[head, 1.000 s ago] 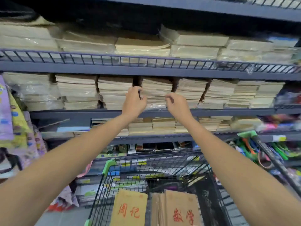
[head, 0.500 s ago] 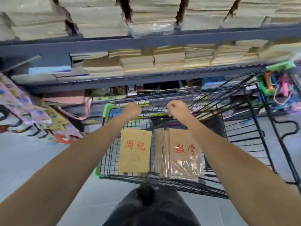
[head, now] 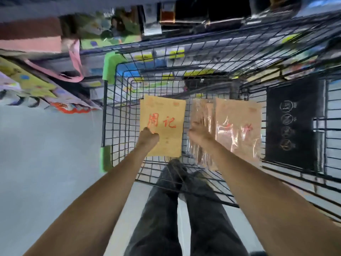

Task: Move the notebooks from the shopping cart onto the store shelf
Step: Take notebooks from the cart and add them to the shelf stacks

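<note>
Left hand: I am seeing the left hand (head: 148, 138) reaching down into the shopping cart (head: 118, 100), its fingers curling round the near left edge of the loose notebook (head: 166, 115) and gripping it.
Right hand: the right hand (head: 200, 133) is lying with its fingers straight and spread, touching the left side of the wrapped bundle (head: 238, 126); nothing is being pinched.
Loose notebook: a tan cover with two red characters is showing just beyond the left hand's knuckles, and the notebook is leaning inside the cart, between the two hands.
Wrapped bundle: a stack of tan notebooks in shiny clear film is sitting under and to the right of the right hand, just beside the loose notebook; glare is hiding most of its red print.
Cart: black wire walls are standing around both hands, with a green corner guard (head: 110, 68) beyond and left of the left hand.
Black panel (head: 293, 124): it is hanging well to the right of the right hand, carrying round white symbols.
Store shelf (head: 184, 15): it is running far beyond both hands; I am finding it too blurred to name its goods.
Dark trousers (head: 184, 209): they are showing nearer than both hands, under the cart's near rim.
</note>
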A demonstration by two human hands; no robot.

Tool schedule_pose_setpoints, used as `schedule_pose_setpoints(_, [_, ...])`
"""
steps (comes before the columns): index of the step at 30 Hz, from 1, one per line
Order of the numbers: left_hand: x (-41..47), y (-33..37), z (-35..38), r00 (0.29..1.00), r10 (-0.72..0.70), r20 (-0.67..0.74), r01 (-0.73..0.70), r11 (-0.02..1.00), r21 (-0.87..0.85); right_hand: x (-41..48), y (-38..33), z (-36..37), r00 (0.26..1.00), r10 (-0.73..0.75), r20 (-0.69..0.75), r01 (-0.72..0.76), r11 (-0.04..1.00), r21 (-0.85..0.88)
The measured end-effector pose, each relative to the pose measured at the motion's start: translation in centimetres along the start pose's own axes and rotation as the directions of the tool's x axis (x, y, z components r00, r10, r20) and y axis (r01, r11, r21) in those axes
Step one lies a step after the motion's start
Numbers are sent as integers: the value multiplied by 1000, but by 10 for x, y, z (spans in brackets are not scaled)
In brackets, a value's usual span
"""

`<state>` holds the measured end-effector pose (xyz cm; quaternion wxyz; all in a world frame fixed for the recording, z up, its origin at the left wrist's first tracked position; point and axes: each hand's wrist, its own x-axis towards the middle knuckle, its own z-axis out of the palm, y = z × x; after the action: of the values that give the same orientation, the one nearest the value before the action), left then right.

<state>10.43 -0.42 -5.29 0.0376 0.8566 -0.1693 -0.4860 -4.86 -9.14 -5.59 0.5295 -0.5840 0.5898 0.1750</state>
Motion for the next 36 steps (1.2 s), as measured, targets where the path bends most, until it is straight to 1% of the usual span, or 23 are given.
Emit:
schedule_pose_setpoints(2, [15,-15,13,999,-19,-26,19,1000,-9,17,5,21,999,28,42,-27,999,-23])
schedule_pose_setpoints(3, [23,-21,19,999,-9,-43,10,1000,19,28,7,33,998,37,42,-36,999,-20])
schedule_pose_setpoints(4, [31,-28,26,999,8,-47,-5,997,80,37,11,44,996,63,63,-62,998,-9])
schedule_pose_setpoints(6, [44,-41,34,998,30,-64,-17,980,197,45,14,58,992,101,82,-98,994,-44])
schedule_pose_setpoints(8, [57,-49,40,998,-6,-55,19,971,239,50,17,68,988,130,88,-123,989,-80])
schedule_pose_setpoints(10, [67,-53,43,1000,-22,-16,25,975,222,54,22,76,985,148,84,-145,988,-46])
schedule_pose_setpoints(12, [70,-54,46,1000,-6,27,1,982,188,58,27,83,980,164,117,-166,986,13])
schedule_pose_setpoints(13, [72,-55,49,1000,9,25,-14,985,171,61,30,87,977,167,131,-174,984,41])
schedule_pose_setpoints(15, [73,-57,51,999,35,-32,-29,985,167,61,34,88,977,149,153,-159,986,52])
schedule_pose_setpoints(17, [76,-59,52,996,9,-85,5,988,157,64,36,91,981,138,137,-145,988,43])
schedule_pose_setpoints(19, [81,-63,51,996,-2,-87,13,991,134,66,38,92,981,154,114,-162,985,60])
schedule_pose_setpoints(22, [84,-68,50,995,19,-94,-2,984,180,72,40,92,976,195,98,-203,976,76])
schedule_pose_setpoints(26, [83,-65,53,992,43,-119,-23,985,170,79,44,93,966,226,126,-234,971,47])
schedule_pose_setpoints(28, [83,-64,58,992,53,-116,-25,974,223,80,47,95,965,230,124,-238,970,53])
schedule_pose_setpoints(30, [82,-61,63,988,55,-144,-17,967,255,80,51,94,964,239,112,-246,968,45])
schedule_pose_setpoints(31, [80,-58,65,987,30,-156,5,975,222,80,53,93,966,240,100,-245,969,40])
schedule_pose_setpoints(33, [81,-52,65,983,-103,-154,112,993,49,80,58,93,969,241,46,-243,968,55])
schedule_pose_setpoints(35, [89,-47,62,957,-265,-121,248,959,-138,81,59,91,972,235,-30,-232,969,85])
schedule_pose_setpoints(36, [93,-45,59,939,-330,-100,306,930,-203,81,60,90,970,233,-68,-227,970,81])
